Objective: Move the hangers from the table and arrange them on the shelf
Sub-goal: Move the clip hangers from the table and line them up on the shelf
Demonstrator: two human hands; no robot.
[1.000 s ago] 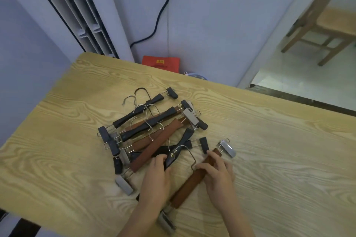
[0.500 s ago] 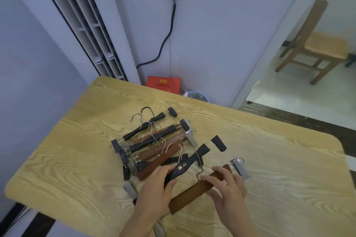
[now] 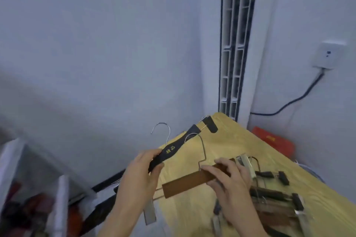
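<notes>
Two hangers lifted at frame centre, both above the table's left edge: black hanger [image 3: 174, 150] runs diagonally from centre up toward upper right, its lower end inside the left hand [image 3: 140, 177], clip end and wire hook free above. Brown wooden hanger [image 3: 189, 183] sits just below it, nearly level, its right end under the right hand [image 3: 229, 181], metal clip dangling at lower centre. Remaining hanger pile [image 3: 277, 198] lies on the table at lower right, just beside the right hand. Light wood-grain table [image 3: 240, 144] fills lower right; pale wall [image 3: 96, 44] covers upper left; white slatted unit [image 3: 233, 54] stands upper centre-right; wall socket [image 3: 327, 55] with cable at right; red box [image 3: 273, 141] behind the table; blurry white shelf [image 3: 61, 198] at lower left. Left hand clenched round the black bar; right hand pinches the brown bar, fingers over top.
</notes>
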